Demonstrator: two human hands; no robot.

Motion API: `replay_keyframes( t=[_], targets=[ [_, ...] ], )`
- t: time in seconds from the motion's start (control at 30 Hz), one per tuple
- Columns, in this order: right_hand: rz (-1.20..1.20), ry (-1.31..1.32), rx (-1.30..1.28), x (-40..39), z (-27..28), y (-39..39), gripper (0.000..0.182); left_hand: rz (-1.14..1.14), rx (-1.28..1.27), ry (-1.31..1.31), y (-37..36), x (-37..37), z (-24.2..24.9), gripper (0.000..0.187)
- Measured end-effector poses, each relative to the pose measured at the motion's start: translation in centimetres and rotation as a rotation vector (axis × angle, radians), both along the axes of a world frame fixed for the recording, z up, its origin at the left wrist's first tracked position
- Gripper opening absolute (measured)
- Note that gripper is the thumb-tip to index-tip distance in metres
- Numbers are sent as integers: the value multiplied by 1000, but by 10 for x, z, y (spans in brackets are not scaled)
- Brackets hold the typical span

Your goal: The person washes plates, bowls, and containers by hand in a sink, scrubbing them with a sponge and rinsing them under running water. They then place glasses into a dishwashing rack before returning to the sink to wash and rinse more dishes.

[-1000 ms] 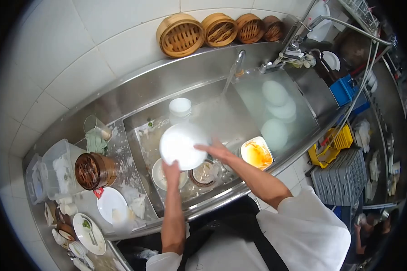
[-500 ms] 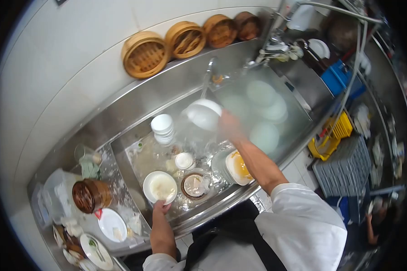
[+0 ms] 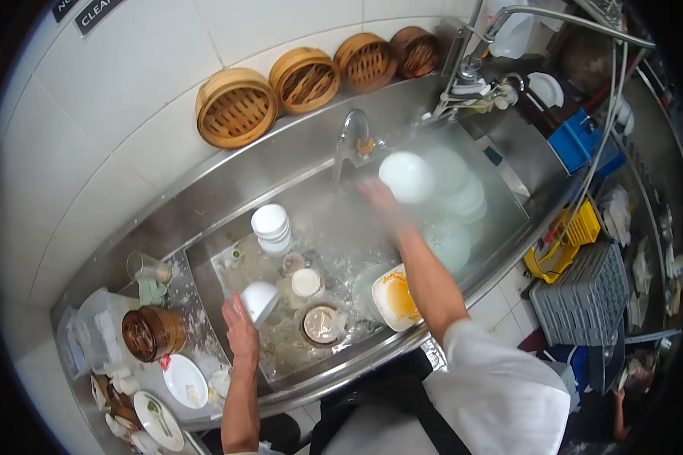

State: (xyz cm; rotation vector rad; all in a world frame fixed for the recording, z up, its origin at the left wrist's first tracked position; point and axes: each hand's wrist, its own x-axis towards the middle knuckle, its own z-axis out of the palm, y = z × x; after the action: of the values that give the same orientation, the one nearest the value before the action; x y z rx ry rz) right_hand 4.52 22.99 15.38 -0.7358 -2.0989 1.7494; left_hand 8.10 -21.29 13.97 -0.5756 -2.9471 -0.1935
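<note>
My left hand [image 3: 241, 330] grips a white bowl [image 3: 259, 302], tipped on its side over the left basin. Motion smears my right hand [image 3: 379, 199], so its fingers cannot be read; it is beside a white bowl [image 3: 406, 177] at the near edge of the cloudy water. More pale dishes [image 3: 463, 193] lie under that water. Between my hands stand a stack of white bowls [image 3: 271, 222], a white cup [image 3: 306, 282] and a brown-rimmed round dish [image 3: 320, 324]. Close to my right forearm sits a square white dish [image 3: 391, 303] with orange residue.
Water runs from a curved faucet [image 3: 351, 129]. Bamboo steamers [image 3: 235, 110] lean along the back wall. At the left ledge are a brown steamer [image 3: 148, 334], an oval plate [image 3: 186, 381] and a glass [image 3: 140, 265]. Grey crates [image 3: 584, 296] and a yellow basket [image 3: 550, 262] stand at the right.
My right hand has moved from over the left basin toward the right, and the white bowl now sits in the cloudy water. My left hand has raised and tipped its bowl, its contents gone from view.
</note>
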Motion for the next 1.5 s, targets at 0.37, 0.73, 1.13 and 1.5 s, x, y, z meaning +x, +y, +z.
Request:
replay_keyframes(
  t=[0.37, 0.73, 1.13, 1.5],
  targets=[
    [398, -101, 307, 36, -101, -309, 41, 584, 1035, -881, -15, -10, -50, 59],
    [1283, 145, 1195, 11, -34, -287, 17, 450, 1116, -944, -87, -23, -58, 30],
    [120, 469, 269, 82, 8, -249, 50, 572, 1736, -817, 61, 15, -22, 48],
    [273, 46, 210, 85, 22, -200, 34, 270, 1248, -1351, 9, -13, -12, 62]
  ],
)
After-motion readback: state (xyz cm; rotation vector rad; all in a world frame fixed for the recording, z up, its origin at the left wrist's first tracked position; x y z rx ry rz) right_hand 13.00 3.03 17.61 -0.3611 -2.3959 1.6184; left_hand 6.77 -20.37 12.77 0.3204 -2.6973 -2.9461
